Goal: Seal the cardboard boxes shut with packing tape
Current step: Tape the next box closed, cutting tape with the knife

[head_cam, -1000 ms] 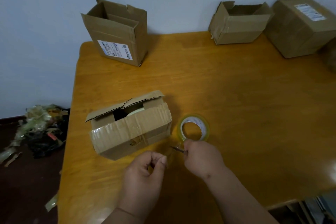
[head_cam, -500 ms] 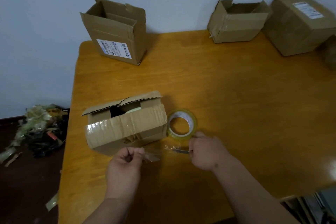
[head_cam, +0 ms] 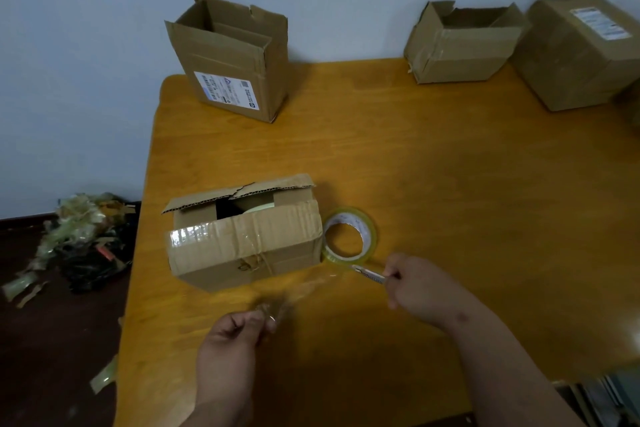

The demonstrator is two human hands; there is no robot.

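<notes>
A strip of clear tape (head_cam: 304, 291) stretches across the lower middle of the frame, from the tape roll (head_cam: 349, 236) down-left to the left hand (head_cam: 235, 333), which pinches its crumpled end between curled fingers. The right hand (head_cam: 415, 288) is closed around a small cutter (head_cam: 369, 274), whose tip lies at the tape just below the roll. The roll lies flat on the wooden table (head_cam: 450, 184), touching the right side of the nearest cardboard box (head_cam: 242, 239), whose top flaps are partly open. Compared with half a second ago, the left hand has moved lower and to the right, so the strip now runs diagonally; the right hand keeps its place. Three more boxes (head_cam: 464, 45) stand along the upper edge.
</notes>
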